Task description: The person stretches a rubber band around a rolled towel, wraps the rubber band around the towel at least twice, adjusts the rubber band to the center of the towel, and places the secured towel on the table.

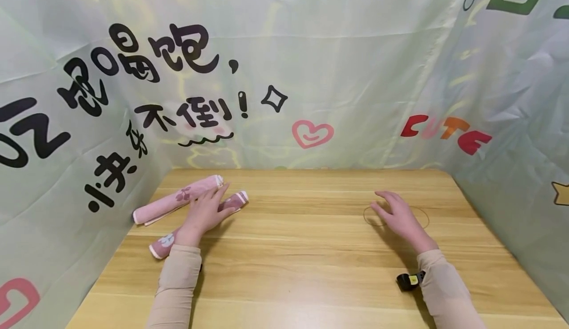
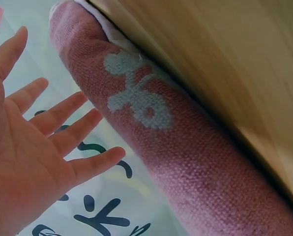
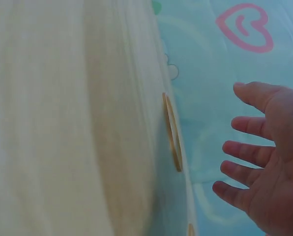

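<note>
Two rolled towels lie at the left of the table: a light pink towel (image 1: 173, 203) behind, and a darker mauve towel (image 1: 235, 201) nearer. My left hand (image 1: 202, 218) hovers over the darker one and hides its middle. The left wrist view shows this hand (image 2: 33, 142) with fingers spread, beside the mauve towel (image 2: 141, 113) and its pale printed pattern. At the right, my right hand (image 1: 402, 223) is above a thin brown loop like a rubber band (image 1: 365, 216), partly covering it. Its fingers (image 3: 247, 152) are apart and hold nothing in the right wrist view.
The wood-grain table (image 1: 289, 265) stretches between both hands. Printed fabric walls (image 1: 338, 82) rise along its back and sides. A black wrist device (image 1: 408, 281) with a yellow label sits at the right sleeve.
</note>
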`<state>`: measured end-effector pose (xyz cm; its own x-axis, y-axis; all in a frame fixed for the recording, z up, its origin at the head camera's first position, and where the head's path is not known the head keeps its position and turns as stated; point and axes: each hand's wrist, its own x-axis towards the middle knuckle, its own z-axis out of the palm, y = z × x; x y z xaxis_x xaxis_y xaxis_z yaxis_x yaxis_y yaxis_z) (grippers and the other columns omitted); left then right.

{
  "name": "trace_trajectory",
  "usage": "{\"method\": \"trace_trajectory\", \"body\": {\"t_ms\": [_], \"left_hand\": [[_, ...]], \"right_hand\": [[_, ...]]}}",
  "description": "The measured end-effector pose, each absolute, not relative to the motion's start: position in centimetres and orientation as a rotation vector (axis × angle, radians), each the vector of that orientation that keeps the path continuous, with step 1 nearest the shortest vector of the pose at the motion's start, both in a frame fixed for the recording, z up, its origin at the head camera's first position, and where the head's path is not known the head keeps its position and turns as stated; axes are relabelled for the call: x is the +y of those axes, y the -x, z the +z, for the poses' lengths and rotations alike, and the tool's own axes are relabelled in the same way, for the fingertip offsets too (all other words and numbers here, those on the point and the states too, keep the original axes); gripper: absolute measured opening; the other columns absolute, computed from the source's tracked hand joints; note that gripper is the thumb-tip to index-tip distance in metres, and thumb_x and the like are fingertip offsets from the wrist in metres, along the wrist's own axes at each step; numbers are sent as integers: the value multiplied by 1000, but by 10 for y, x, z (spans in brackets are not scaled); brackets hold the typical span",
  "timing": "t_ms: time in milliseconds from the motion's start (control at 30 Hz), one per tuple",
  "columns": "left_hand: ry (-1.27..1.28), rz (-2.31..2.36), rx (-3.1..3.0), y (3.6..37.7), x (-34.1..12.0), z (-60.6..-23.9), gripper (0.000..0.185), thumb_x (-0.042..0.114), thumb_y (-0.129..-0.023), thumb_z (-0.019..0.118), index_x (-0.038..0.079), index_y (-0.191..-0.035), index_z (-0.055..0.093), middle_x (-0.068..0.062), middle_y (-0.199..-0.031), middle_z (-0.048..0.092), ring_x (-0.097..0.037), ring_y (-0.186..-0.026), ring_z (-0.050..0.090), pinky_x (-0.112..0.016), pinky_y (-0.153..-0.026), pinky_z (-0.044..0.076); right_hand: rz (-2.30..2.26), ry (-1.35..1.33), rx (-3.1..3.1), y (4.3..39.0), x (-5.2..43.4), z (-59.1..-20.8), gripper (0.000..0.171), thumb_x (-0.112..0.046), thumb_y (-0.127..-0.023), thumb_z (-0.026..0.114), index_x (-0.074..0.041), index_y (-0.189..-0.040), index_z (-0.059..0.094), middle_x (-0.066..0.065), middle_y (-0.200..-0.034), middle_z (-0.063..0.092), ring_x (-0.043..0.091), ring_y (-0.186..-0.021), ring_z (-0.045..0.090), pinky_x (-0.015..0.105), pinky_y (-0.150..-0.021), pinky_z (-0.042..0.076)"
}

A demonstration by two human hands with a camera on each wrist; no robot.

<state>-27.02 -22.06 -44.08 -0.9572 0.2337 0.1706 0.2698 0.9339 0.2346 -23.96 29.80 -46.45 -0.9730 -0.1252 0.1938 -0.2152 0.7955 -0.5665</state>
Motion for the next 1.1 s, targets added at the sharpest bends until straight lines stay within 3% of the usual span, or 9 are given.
{"method": "trace_trajectory", "body": {"t_ms": [367,667,900,1100], "left_hand": [[361,-374,-3022,269,-225,-439,68,41,-91,65,9,-147,42,-20,-150,43,-41,-138,39,-75,-103,29],[351,-358,-3105,269,-225,-440,61,40,-90,66,11,-141,49,-21,-139,53,-46,-124,51,-74,-96,36],[322,-361,-3165,270,-221,-444,66,42,-90,66,10,-144,45,-23,-140,52,-48,-124,51,-74,-97,34],[324,-359,-3181,271,-218,-445,60,40,-89,67,6,-136,52,-23,-132,58,-45,-118,56,-70,-93,40]], "right_hand": [[912,-248,-2917,241,309,-472,57,-30,-101,53,10,-140,41,37,-141,41,55,-129,37,67,-107,28],[871,-302,-2954,241,314,-480,55,-27,-99,56,14,-134,46,38,-135,47,56,-125,42,65,-103,35],[838,-311,-2997,240,314,-481,60,-28,-97,58,18,-134,44,42,-140,37,59,-128,33,68,-105,30],[847,-328,-2987,239,314,-481,47,-23,-96,60,11,-127,53,40,-139,38,58,-127,34,69,-103,30]]}}
